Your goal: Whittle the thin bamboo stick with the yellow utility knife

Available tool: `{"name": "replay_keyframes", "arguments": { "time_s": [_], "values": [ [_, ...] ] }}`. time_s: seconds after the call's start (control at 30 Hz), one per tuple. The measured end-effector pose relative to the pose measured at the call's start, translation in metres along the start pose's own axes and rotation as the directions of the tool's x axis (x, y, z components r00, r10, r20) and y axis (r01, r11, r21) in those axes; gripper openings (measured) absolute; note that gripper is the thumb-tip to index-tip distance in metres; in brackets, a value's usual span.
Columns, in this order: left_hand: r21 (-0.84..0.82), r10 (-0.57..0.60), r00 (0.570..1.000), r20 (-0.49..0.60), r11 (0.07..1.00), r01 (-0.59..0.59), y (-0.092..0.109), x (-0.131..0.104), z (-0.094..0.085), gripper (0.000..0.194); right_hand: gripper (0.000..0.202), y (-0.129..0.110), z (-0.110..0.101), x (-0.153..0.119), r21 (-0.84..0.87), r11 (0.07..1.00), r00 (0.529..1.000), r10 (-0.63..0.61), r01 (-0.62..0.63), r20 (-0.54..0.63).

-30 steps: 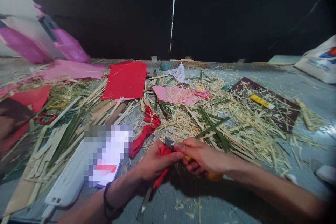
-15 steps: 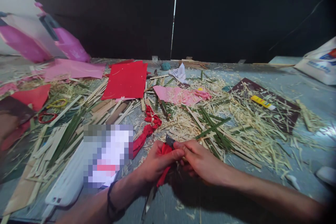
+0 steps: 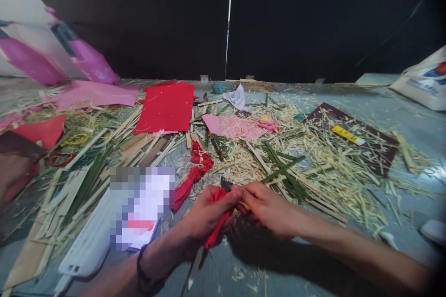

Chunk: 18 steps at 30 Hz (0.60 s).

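We judge the crumpled red papery strip (image 3: 215,234), running through the left hand (image 3: 205,216)'s closed grip, light, limp, tearable, best pinched mid-length, with the right hand (image 3: 270,206) closed around a dark flat metal-looking blade (image 3: 226,184).

Matt, creased red strip (image 3: 216,233)

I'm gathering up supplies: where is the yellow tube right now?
In the head view, the yellow tube lies on the right, on the dark brown sheet, with pale shavings scattered nearby, farther off than the right hand.
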<state>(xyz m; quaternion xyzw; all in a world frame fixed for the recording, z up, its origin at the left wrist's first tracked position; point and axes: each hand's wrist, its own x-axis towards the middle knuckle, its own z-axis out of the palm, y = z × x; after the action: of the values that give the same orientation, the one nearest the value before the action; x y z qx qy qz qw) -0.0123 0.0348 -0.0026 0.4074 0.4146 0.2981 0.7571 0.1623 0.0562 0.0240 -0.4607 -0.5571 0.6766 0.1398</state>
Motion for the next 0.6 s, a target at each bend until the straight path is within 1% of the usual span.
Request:
{"name": "replay_keyframes", "arguments": {
  "time_s": [0.03, 0.1, 0.13, 0.2, 0.27, 0.33, 0.43, 0.5, 0.6],
  "values": [
    [-0.063, -0.011, 0.999, -0.049, 0.998, 0.008, -0.003, 0.002, 0.004, 0.063, 0.05, 0.002, 0.004, 0.004, 0.084, 0.996, 1.0, -0.009, 0.011, -0.027],
    [-0.191, 0.048, 0.982, -0.184, 0.978, -0.083, -0.008, 0.007, 0.009, 0.062, 0.053, 0.006, 0.011, 0.013, 0.218, 0.976, 0.999, -0.014, 0.025, -0.048],
    [-0.233, 0.065, 0.981, -0.184, 0.967, -0.107, -0.009, 0.009, 0.01, 0.063, 0.054, 0.007, 0.012, 0.017, 0.257, 0.966, 0.999, -0.012, 0.024, -0.046],
    [-0.296, 0.034, 0.99, -0.135, 0.952, -0.073, -0.008, 0.01, 0.009, 0.061, 0.055, 0.007, 0.012, 0.022, 0.292, 0.956, 1.0, -0.001, 0.008, -0.026],
    [-0.311, 0.006, 0.999, -0.05, 0.95, -0.021, -0.005, 0.008, 0.007, 0.061, 0.055, 0.005, 0.008, 0.021, 0.329, 0.944, 1.0, 0.017, -0.018, 0.006],
    [-0.296, -0.002, 1.0, -0.003, 0.955, 0.001, -0.002, 0.003, 0.005, 0.061, 0.054, -0.001, 0.001, 0.015, 0.345, 0.937, 0.998, 0.047, -0.06, 0.046],
    [-0.249, -0.009, 1.0, 0.011, 0.968, 0.012, -0.001, -0.004, 0.002, 0.058, 0.053, -0.011, -0.013, 0.002, 0.281, 0.95, 0.985, 0.098, -0.135, 0.142],
    [-0.221, -0.005, 1.0, 0.017, 0.975, 0.008, -0.001, -0.006, 0.0, 0.056, 0.053, -0.016, -0.021, -0.004, 0.204, 0.963, 0.965, 0.131, -0.178, 0.225],
    [-0.197, 0.027, 1.0, -0.014, 0.98, -0.03, 0.0, -0.007, -0.001, 0.044, 0.054, -0.019, -0.028, -0.007, 0.116, 0.969, 0.94, 0.176, -0.218, 0.292]
  ]
}}
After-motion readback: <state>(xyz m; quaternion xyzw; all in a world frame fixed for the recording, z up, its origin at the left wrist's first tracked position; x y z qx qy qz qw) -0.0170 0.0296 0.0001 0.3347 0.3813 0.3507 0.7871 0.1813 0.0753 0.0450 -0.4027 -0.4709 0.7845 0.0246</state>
